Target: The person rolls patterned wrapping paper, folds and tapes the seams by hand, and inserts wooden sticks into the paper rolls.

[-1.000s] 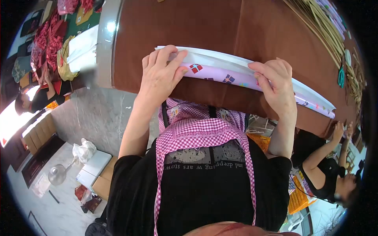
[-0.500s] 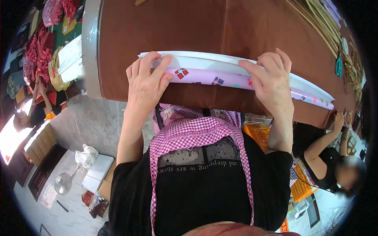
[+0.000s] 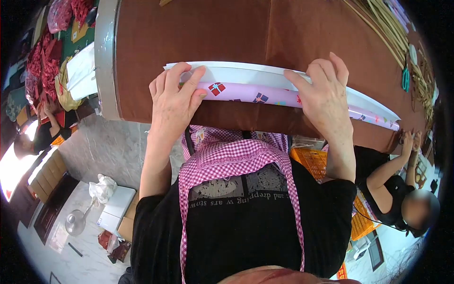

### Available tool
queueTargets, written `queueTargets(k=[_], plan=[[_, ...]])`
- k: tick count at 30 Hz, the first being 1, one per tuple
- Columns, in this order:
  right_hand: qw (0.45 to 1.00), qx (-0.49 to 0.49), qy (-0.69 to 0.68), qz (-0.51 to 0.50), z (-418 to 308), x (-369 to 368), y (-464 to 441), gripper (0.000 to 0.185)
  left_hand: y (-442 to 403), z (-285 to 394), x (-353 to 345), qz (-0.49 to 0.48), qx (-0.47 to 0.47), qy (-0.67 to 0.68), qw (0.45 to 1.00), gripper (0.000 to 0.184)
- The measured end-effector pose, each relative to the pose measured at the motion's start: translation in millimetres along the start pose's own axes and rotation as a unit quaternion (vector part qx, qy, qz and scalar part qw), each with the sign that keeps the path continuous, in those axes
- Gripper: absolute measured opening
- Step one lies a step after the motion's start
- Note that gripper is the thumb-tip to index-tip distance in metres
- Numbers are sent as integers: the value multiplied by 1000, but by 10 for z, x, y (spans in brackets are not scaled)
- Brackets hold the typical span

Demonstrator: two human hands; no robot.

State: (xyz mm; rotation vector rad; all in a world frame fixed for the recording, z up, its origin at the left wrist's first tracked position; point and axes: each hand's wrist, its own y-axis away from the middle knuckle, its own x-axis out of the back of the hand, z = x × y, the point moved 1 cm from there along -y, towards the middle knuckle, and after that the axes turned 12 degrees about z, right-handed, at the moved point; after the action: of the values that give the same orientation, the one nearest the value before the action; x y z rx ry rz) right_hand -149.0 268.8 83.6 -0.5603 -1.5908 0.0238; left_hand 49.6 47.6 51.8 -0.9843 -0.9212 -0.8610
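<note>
A rolled sheet of lilac wrapping paper (image 3: 246,92) printed with gift boxes lies along the near edge of the brown-covered table (image 3: 198,33). Its white inner side shows as a strip along the far side of the roll. My left hand (image 3: 174,92) is closed around the roll close to its left end, thumb on the near side and fingers over the white strip. Farther right, my right hand (image 3: 326,90) grips the same roll, its index finger reaching onto the white side. The roll's right end extends past that hand.
Long tan strips (image 3: 385,28) and teal-handled scissors (image 3: 405,79) lie at the table's right. A co-worker (image 3: 392,184) sits at the right edge, another person (image 3: 40,137) at far left. An orange crate (image 3: 309,161) stands below the table.
My right hand has shifted very slightly left and up along the roll. My left hand keeps its hold, and the roll lies almost as before.
</note>
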Motion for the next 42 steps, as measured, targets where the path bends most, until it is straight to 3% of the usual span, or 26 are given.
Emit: queueTargets(k=[26, 36, 42], plan=[[995, 37, 82, -54, -110, 4, -12, 36, 4, 15, 2, 15, 3, 3, 1000, 35], [995, 34, 89, -27, -142, -23, 52, 37, -59, 198, 33, 36, -44, -96, 994, 39], [995, 38, 95, -10, -139, -47, 74, 37, -142, 307, 10, -16, -43, -46, 998, 38]])
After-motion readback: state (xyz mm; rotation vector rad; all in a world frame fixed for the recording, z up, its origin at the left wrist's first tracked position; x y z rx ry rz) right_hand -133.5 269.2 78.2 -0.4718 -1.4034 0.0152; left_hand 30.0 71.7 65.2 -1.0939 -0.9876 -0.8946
